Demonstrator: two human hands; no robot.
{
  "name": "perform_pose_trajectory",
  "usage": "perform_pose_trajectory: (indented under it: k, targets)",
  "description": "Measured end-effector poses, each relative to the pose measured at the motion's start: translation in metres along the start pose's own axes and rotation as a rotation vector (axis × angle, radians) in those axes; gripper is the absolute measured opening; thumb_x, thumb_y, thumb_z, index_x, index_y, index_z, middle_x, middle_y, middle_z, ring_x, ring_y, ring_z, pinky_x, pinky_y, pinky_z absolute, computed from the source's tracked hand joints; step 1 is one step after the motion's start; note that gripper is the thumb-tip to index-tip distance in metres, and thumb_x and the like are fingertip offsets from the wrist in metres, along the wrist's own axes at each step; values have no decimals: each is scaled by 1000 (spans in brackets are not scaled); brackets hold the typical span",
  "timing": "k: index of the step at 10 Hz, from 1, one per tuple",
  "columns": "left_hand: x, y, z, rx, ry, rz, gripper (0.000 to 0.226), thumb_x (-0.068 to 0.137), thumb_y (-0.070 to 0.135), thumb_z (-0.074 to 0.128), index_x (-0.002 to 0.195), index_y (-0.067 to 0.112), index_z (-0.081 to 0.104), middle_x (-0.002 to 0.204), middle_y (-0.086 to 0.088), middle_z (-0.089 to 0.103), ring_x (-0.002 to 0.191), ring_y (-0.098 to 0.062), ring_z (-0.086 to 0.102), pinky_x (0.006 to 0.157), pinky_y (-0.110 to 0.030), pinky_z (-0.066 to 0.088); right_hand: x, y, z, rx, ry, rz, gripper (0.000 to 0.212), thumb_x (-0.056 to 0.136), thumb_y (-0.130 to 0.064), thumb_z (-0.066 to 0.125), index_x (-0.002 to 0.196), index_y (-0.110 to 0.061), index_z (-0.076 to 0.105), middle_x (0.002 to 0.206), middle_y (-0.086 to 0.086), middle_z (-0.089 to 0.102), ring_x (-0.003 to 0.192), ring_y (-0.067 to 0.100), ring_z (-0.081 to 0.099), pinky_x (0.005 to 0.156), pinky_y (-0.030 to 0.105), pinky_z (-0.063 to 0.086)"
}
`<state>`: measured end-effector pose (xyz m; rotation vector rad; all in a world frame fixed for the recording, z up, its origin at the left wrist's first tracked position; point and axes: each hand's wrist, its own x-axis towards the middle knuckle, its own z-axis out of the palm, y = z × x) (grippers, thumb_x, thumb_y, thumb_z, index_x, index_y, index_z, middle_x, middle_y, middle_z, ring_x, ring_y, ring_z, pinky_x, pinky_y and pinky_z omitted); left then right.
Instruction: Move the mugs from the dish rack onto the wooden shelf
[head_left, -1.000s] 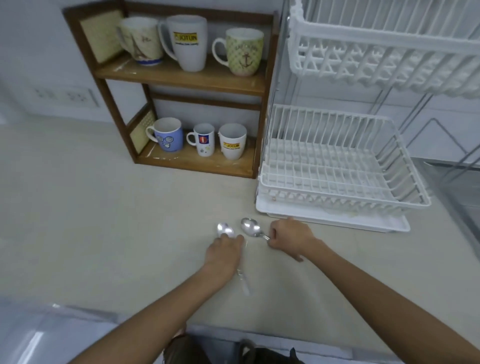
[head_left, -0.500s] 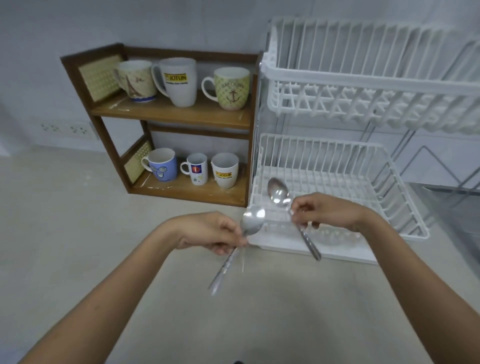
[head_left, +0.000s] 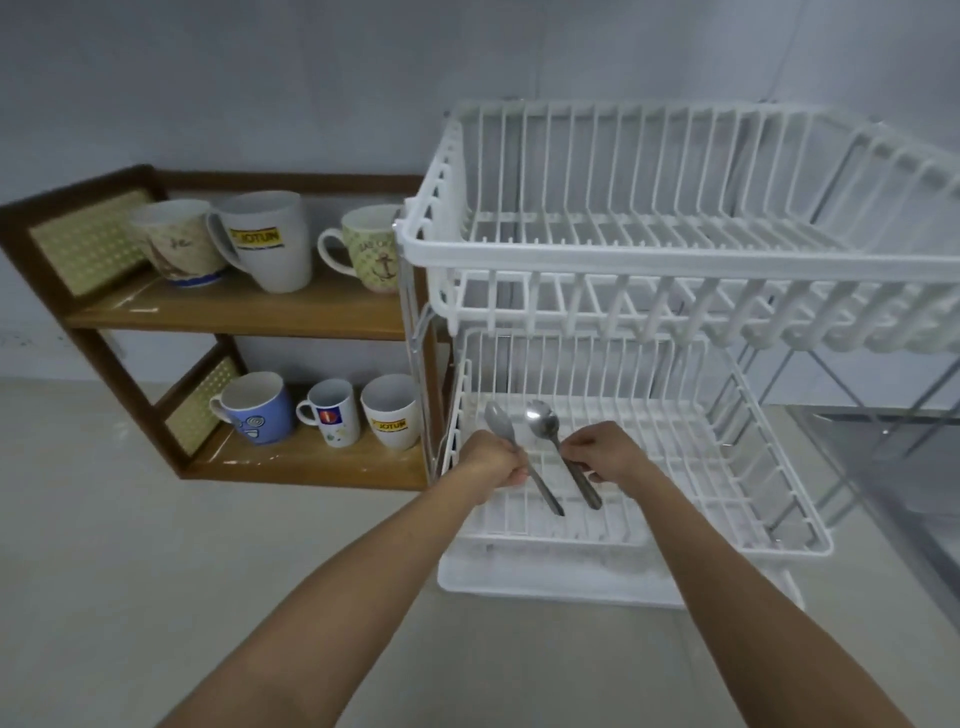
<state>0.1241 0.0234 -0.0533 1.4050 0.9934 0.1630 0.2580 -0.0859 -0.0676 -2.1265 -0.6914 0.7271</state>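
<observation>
Six mugs, all on the wooden shelf (head_left: 244, 312) at left of frame; none visible in the dish rack (head_left: 675, 254) at right, both its tiers look bare of crockery. So judging by this, the moving job looks done or nearly so.

Top board, l to r: cream mug w/ a tower print (head_left: 179, 244), tall white mug w/ yellow JOTUN label (head_left: 265, 239), green patterned anchor mug (head_left: 371, 249), the last half hidden behind the rack's corner. Bottom board: blue mug w/ a cartoon face (head_left: 257, 408), small white mug w/ a red-blue badge (head_left: 332, 413), another white JOTUN mug (head_left: 389, 418). All upright, mouths up, sitting close beside each other; can't tell if any touch.

Handling, my read: glazed ceramic, so stiff, fairly heavy for size, slick if wet, chips easily on a knock. Best hold is thru the handle loop, or round the body for the tall one. Handles on most point left, away from the rack, so you'd reach across. Tight spacing means lift straight up before pulling out.

Hands now, centre-low in frame, over the rack's lower tier: left hand (head_left: 496, 462) fisted round a spoon (head_left: 506, 441), fingers closed on the handle, bowl up. Right hand (head_left: 605, 454) pinching a second spoon (head_left: 550, 441) mid-handle, fingers together on it, bowl up too. Both spoons tilt, handle ends pointing down toward the rack wires; whether they touch the wires, can't tell. Pale countertop (head_left: 130, 545) fills the lower left.
</observation>
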Motion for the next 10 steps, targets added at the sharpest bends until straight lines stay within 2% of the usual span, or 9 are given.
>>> perform_pose_trajectory:
  k: [1, 2, 3, 4, 5, 6, 7, 8, 10]
  targets:
    - [21, -6, 5, 95, 72, -11, 13, 88, 0, 61, 75, 3, 59, 84, -15, 63, 66, -21, 64, 83, -36, 57, 12, 6, 13, -10, 28, -29, 9, 86, -10, 68, 86, -3, 75, 63, -1, 64, 58, 11, 61, 45, 10, 43]
    - [27, -8, 7, 97, 75, -24, 16, 87, 0, 61, 72, 4, 57, 79, -14, 63, 66, -22, 64, 83, -36, 57, 15, 7, 17, -57, 46, -54, 12, 86, -14, 68, 91, -6, 76, 77, 3, 71, 74, 17, 67, 65, 20, 51]
    - [33, -9, 9, 92, 63, -46, 23, 85, -1, 64, 65, 7, 57, 71, -10, 62, 65, -20, 65, 84, -36, 57, 18, 9, 17, -153, 67, -54, 14, 86, -23, 67, 93, -15, 76, 91, 2, 74, 87, 20, 69, 82, 31, 53]
    - [33, -10, 10, 108, 73, -57, 21, 83, 1, 68, 65, 8, 59, 70, -9, 64, 63, -19, 66, 82, -34, 58, 17, 10, 16, -193, 81, -43, 11, 84, -27, 68, 89, -22, 75, 88, -1, 74, 83, 18, 70, 82, 32, 54]
    - [33, -11, 12, 154, 113, -59, 20, 80, 4, 71, 65, 8, 59, 71, -10, 66, 71, -25, 71, 84, -37, 58, 16, 10, 18, -212, 104, -50, 5, 82, -26, 70, 84, -23, 73, 85, -2, 73, 80, 18, 70, 77, 31, 55]
    - [28, -11, 14, 195, 123, -42, 11, 82, 5, 70, 73, 2, 63, 81, -15, 69, 76, -29, 72, 80, -38, 60, 15, 8, 19, -189, 118, -57, 12, 82, -25, 71, 91, -18, 71, 87, -2, 71, 82, 19, 70, 78, 32, 55]
    - [15, -8, 11, 261, 125, 3, 15, 85, 1, 64, 99, -4, 63, 101, -20, 68, 79, -30, 71, 75, -40, 60, 8, 2, 18, -182, 157, -68, 18, 85, -29, 68, 94, -14, 69, 82, -2, 66, 83, 21, 67, 75, 31, 53]
    - [6, -6, 5, 375, 115, 59, 20, 84, 0, 63, 103, -3, 62, 106, -20, 67, 90, -32, 70, 80, -42, 59, -3, -2, 16, -162, 190, -71, 13, 88, -28, 63, 89, -16, 67, 75, -4, 63, 82, 22, 67, 69, 27, 47]
    - [-32, -14, -12, 453, 127, 366, 18, 91, 16, 49, 96, 8, 65, 102, -13, 70, 91, -29, 68, 83, -38, 56, -44, -19, 27, -103, 319, -167, 13, 90, -16, 57, 91, -15, 70, 88, 1, 71, 81, 16, 63, 71, 22, 45]
